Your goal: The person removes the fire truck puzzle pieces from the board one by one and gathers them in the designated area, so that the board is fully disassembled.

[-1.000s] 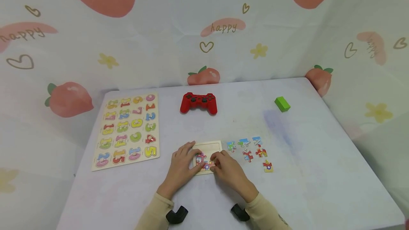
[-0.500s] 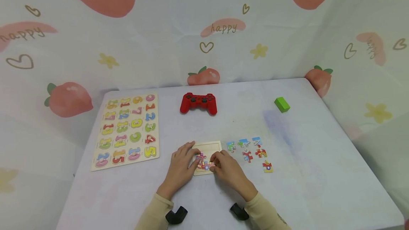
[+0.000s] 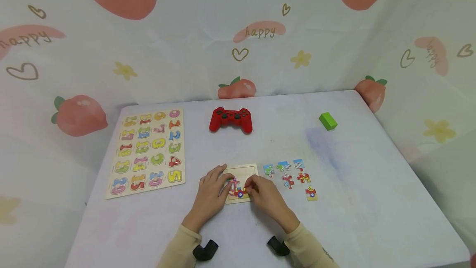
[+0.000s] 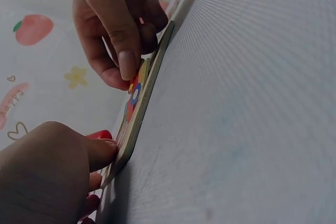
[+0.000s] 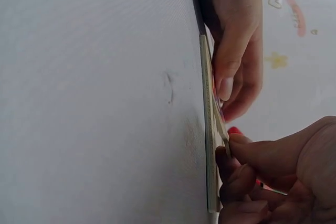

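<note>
A small wooden puzzle tray [image 3: 243, 171] lies near the front of the table, with jigsaw pieces [image 3: 233, 186] of a red and yellow vehicle in its lower part. My left hand [image 3: 211, 191] holds the tray's left side, its thumb and index finger bent over the pieces there. In the head view my right hand [image 3: 268, 199] pinches the right end of a puzzle piece [image 3: 241, 195] between thumb and index finger. From the right wrist, that piece [image 5: 224, 131] slants up off the tray [image 5: 210, 182] at the pinched end. Red and yellow show beside my right fingertips [image 4: 127, 65] in the left wrist view.
Several loose puzzle pieces [image 3: 288, 181] lie right of the tray. A number puzzle board [image 3: 148, 189] lies at the left, a red game controller [image 3: 231, 120] at the back, and a green block [image 3: 328, 121] at the back right. Patterned cloth [image 3: 186, 69] hangs behind the table.
My left thumb has drawn back to the left off the pieces. The pinched piece tilts, its colours showing brighter than before, and my right fingertips have drawn together at its end.
</note>
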A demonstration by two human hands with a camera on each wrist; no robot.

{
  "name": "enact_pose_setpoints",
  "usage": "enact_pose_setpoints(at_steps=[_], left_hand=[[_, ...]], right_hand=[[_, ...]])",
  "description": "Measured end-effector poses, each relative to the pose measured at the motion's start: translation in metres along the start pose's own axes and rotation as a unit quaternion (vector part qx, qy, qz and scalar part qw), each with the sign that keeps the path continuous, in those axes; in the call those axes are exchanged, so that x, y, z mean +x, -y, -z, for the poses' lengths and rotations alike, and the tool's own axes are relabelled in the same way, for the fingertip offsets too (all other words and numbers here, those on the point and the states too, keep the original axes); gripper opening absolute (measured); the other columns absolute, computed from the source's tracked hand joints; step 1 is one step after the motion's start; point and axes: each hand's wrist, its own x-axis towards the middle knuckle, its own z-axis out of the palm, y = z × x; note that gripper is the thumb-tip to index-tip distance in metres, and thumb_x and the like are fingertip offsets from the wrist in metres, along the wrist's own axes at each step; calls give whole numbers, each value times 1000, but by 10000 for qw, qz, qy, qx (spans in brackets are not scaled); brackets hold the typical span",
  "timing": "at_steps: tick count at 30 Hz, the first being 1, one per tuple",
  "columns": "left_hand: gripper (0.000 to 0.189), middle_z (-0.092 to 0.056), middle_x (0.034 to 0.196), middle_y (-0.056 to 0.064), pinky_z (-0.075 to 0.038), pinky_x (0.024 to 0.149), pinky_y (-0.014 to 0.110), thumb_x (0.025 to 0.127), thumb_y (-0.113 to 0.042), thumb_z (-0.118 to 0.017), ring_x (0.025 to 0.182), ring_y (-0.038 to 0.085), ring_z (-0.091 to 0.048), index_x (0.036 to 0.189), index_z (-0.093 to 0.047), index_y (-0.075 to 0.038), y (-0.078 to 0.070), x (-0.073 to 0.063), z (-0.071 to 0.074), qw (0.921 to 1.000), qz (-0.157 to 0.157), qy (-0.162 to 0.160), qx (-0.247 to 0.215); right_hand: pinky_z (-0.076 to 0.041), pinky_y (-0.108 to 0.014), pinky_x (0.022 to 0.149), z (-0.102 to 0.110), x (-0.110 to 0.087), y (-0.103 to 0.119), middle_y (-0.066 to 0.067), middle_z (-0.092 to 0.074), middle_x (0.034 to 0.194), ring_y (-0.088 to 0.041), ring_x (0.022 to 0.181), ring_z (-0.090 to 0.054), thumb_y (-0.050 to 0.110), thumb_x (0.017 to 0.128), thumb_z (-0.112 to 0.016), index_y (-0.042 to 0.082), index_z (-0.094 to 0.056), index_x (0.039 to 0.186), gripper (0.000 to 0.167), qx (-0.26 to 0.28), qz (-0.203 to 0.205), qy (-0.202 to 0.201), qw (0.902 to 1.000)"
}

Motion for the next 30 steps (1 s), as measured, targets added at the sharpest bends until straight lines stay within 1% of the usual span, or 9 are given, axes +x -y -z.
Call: enact_pose_setpoints(at_steps=[8,11,14,19,22,24,27,30], left_hand=[[19,-48,143,5,-35,99,54,95,-24,-59,134,27,-39,113,-64,-24,-1,0,1,10000,30,39,-66],[19,-48,143,6,-36,99,54,95,-24,-58,134,27,-39,113,-65,-25,-1,1,2,10000,32,22,-65],[19,-48,143,6,-36,98,54,95,-24,-58,134,27,-39,113,-65,-25,-1,0,2,10000,29,15,-57],[19,-48,143,5,-35,98,54,95,-24,-59,134,27,-39,113,-65,-25,0,-2,3,9999,86,18,-98],[19,-48,142,6,-35,98,55,95,-22,-59,134,28,-39,112,-66,-24,0,-2,3,9998,82,13,-174],[19,-48,142,6,-34,98,55,95,-21,-59,134,28,-39,113,-65,-24,0,-1,2,9998,64,6,-203],[20,-48,142,6,-34,99,55,95,-19,-58,134,28,-39,113,-65,-24,0,-1,2,9997,44,-9,-239],[20,-49,142,6,-34,98,54,94,-18,-59,134,28,-39,112,-65,-24,0,0,2,9998,17,-12,-218]], right_hand=[[-42,-21,59,1,2,-2,6,-59,75,-6,64,-48,4,87,-67,10,-61,87,9,231,1,14,9997],[-44,-21,60,4,1,-2,6,-60,77,-6,64,-49,6,88,-66,11,-62,88,7,385,-86,91,9992],[-45,-22,60,11,-1,-4,6,-60,78,-9,65,-51,8,90,-65,13,-62,90,6,552,-292,115,9980],[-44,-24,60,31,-6,-17,6,-60,79,-11,68,-52,10,90,-66,16,-62,90,7,607,-810,-120,9948],[-43,-24,60,46,-12,-32,5,-62,80,-11,68,-53,9,89,-67,16,-63,90,8,523,-1024,-285,9930],[-43,-24,61,57,-18,-42,4,-63,81,-11,69,-54,8,89,-67,15,-63,91,8,445,-1099,-349,9923],[-43,-24,61,72,-28,-55,3,-64,83,-11,71,-54,8,89,-66,13,-63,93,7,303,-1220,-360,9914],[-42,-24,59,86,-39,-65,2,-63,82,-11,71,-53,9,89,-66,11,-63,93,6,196,-1321,-263,9907]])
